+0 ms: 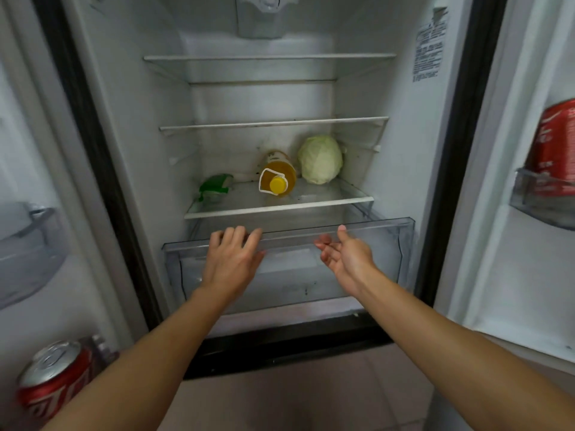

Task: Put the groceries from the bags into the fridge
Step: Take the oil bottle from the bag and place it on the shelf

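Up and far right of the drawer point(389, 244), a red can point(557, 144) is cut off by the frame edge, its base behind a bin point(541, 197) wall. Lower left of the drawer, a second can point(53, 377) is blurred and partly behind a forearm point(140, 368). The print on the sticker point(431, 48), up right of the drawer, is too small to read.

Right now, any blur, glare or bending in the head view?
Head view: wide-angle bending bows the fridge frame at the edges; the red can lower left and the door can at right are blurred; the bottle, cabbage, left hand and right hand at the drawer look sharp; light even, no harsh glare.
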### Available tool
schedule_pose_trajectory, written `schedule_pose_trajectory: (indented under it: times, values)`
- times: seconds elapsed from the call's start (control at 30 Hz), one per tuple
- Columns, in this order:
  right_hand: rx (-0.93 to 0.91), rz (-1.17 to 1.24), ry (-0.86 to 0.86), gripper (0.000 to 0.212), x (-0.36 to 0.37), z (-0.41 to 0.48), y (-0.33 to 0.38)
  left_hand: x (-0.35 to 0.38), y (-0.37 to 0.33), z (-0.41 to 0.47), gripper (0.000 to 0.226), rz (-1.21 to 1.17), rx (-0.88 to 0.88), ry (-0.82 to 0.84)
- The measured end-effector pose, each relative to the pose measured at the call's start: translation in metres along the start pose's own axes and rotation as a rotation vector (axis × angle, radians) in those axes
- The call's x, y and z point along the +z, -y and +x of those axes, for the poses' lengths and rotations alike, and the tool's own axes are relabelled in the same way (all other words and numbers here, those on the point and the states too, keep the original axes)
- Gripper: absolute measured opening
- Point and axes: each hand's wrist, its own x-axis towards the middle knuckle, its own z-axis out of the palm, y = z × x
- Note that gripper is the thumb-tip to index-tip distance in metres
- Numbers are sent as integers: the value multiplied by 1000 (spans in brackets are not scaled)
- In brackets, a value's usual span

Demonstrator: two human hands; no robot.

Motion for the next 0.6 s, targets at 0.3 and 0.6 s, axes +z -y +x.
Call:
schedule_pose_trajectory:
  times: [0.3,0.6]
  values:
    - [37,-19,-4,20,-19,-47,5,-49,-28,-29,48,11,-28,132]
    - [31,-50,21,31,-28,-56,2,-68,-39,-39,45,-115,-88,256]
